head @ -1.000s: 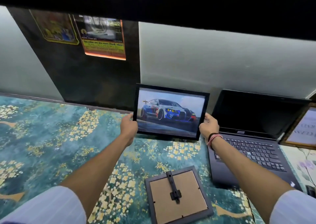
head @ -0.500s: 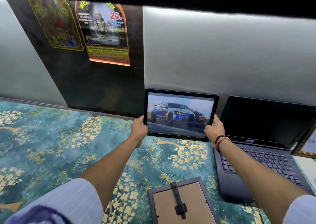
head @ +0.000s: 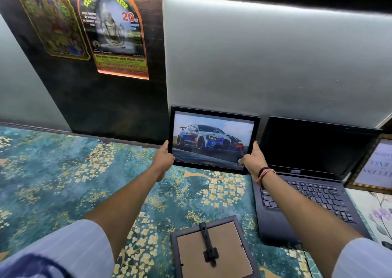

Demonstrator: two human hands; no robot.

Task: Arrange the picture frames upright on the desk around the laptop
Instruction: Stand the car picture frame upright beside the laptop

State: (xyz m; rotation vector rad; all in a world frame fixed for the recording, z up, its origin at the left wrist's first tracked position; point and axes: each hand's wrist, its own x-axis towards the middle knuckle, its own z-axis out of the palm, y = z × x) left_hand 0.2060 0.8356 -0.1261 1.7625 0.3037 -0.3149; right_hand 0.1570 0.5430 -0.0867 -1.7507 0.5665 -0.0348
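Car frame (head: 213,140) pinched by left hand (head: 163,157) and right hand (head: 253,160); released unpropped, I expect it tips onto the laptop (head: 307,171).

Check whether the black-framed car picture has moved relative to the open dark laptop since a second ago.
Yes. The black-framed car picture has shifted toward the wall; its gap to the open dark laptop looks roughly unchanged.
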